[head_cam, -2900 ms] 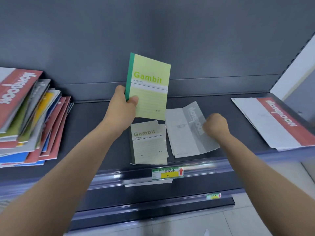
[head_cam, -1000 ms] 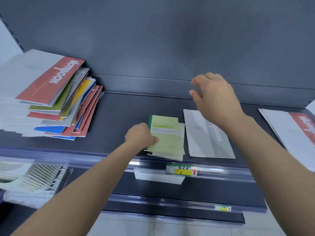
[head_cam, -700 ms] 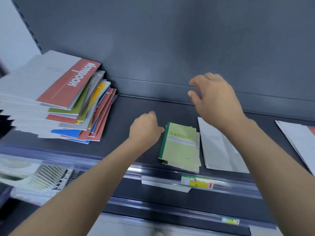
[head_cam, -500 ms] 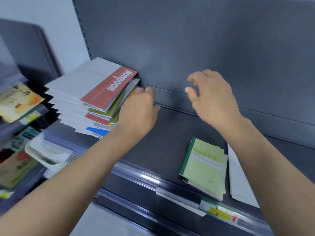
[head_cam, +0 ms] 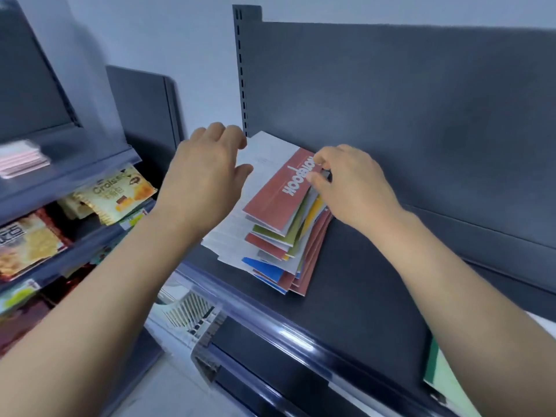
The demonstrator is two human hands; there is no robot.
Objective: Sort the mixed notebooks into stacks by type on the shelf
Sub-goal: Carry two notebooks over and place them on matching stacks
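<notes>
A slanting pile of mixed notebooks (head_cam: pixel 272 245) lies at the left end of the dark shelf (head_cam: pixel 355 299), with red, green, yellow, blue and grey covers fanned out. On top is a large white and red notebook (head_cam: pixel 281 191) printed "NOTEBOOK". My right hand (head_cam: pixel 352 185) pinches the far right corner of that top notebook between thumb and fingers. My left hand (head_cam: pixel 204 179) hovers over the white left side of the pile with fingers loosely curved, holding nothing. A green Gambit notebook (head_cam: pixel 448 383) shows only as an edge at the lower right.
A neighbouring rack on the left holds snack packets (head_cam: pixel 117 194) and a pink stack (head_cam: pixel 21 158). A white wire basket (head_cam: pixel 189 311) sits below the shelf's front rail (head_cam: pixel 301 335). The upright slotted post (head_cam: pixel 242 73) stands right behind the pile.
The view swung left to the mixed pile. My left hand let go of the green Gambit notebook on its stack and moved over the pile. My right hand came across and took the top notebook's corner.
</notes>
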